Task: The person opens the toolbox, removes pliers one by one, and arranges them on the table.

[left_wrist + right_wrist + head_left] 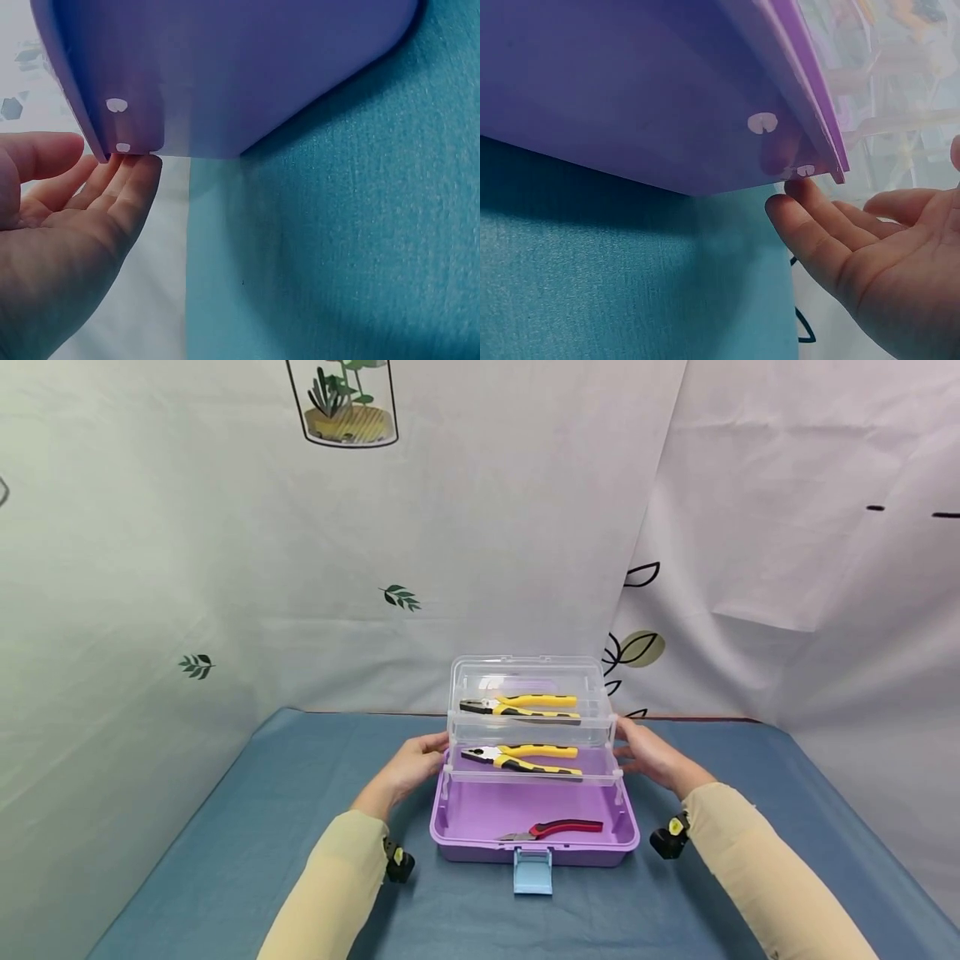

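Observation:
A purple toolbox (480,806) stands with its two see-through trays (603,760) raised in steps above the base. Yellow-and-black combination pliers (536,701) lie in the upper tray, and a similar pair (536,750) in the lower one. Red-and-black pointed-nose pliers (570,825) rest on the base floor near the front. My left hand (412,768) reaches to the box's rear left corner; in the left wrist view its extended fingers (135,184) touch the back edge. At the rear right corner is my right hand (652,756), its loosely bent fingers (810,232) at the back edge.
A light blue latch (532,872) hangs down at the box's front. Blue cloth (300,827) covers the table. White printed fabric (510,527) hangs behind the table and along both sides. A small black device (400,864) sits on each wrist.

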The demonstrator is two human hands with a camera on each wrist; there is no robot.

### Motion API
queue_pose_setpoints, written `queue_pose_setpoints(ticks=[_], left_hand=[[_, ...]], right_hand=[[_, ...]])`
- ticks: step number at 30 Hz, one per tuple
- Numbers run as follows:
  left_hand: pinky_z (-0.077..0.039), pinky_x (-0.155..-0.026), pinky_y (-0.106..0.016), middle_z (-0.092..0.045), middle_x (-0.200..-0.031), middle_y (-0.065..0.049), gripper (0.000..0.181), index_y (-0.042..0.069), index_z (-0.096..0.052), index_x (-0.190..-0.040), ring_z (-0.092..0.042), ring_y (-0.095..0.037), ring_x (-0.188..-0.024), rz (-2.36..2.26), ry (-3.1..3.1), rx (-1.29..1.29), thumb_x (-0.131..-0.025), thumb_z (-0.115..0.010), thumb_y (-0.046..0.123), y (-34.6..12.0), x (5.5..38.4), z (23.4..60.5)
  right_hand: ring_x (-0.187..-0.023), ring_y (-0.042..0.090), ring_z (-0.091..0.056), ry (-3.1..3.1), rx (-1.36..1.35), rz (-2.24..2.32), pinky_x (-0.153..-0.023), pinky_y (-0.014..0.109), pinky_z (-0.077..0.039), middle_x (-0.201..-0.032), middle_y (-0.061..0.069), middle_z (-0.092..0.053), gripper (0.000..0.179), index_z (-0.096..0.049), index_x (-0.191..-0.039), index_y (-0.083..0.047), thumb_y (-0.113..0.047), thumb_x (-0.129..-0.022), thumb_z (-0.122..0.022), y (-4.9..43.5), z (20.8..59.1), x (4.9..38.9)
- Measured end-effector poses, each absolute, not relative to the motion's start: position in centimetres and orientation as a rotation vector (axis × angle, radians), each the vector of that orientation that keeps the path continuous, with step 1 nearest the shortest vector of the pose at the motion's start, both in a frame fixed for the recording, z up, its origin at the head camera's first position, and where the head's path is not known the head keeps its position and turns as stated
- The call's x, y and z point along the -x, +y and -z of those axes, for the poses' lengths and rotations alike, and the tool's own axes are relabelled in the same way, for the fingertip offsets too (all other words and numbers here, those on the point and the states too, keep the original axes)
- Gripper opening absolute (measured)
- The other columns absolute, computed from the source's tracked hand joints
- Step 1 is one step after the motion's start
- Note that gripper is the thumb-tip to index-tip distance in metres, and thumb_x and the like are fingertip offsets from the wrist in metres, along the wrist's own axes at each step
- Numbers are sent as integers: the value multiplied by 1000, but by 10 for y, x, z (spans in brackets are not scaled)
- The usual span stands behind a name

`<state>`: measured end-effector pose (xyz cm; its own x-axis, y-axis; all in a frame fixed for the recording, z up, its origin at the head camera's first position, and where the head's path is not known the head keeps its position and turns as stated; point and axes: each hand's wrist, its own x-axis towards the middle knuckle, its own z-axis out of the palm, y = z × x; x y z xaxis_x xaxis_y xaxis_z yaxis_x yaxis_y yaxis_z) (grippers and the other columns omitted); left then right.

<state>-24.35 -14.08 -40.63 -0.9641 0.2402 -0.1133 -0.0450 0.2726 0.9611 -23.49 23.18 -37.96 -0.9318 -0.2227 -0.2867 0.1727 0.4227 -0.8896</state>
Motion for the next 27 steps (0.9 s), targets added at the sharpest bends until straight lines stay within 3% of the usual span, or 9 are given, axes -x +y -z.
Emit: queue_pose_setpoints(ticks=[13, 22, 27], left_hand=[[-57, -80, -35, -60, -122, -24, 40, -8, -53, -129, -63, -20, -95, -1528, 2460, -223, -91, -51, 7, -149, 235, 405], [-59, -78, -38, -61, -116, -25, 43, -13, -49, -128, -66, -22, -93, -1509, 2297, -232, -92, -55, 9, -158, 218, 400], [-58, -79, -38, -59, -119, -27, 52, -16, -43, -131, -64, -21, -94, -1518, 2226, -266, -86, -57, 5, -160, 211, 398]], right_hand=[[-130, 44, -40, 2266, 28, 1555, -93, 49, -51, -155, 22, -18, 82, -24, -150, -10, -69, -92, -22, 232, 378, 230], [-129, 43, -41, 2265, -3, 1565, -89, 46, -53, -155, 22, -20, 82, -23, -150, -12, -69, -91, -25, 231, 379, 229], [-126, 40, -46, 2276, -41, 1599, -86, 42, -55, -153, 23, -25, 76, -24, -149, -8, -62, -95, -27, 231, 380, 230]])
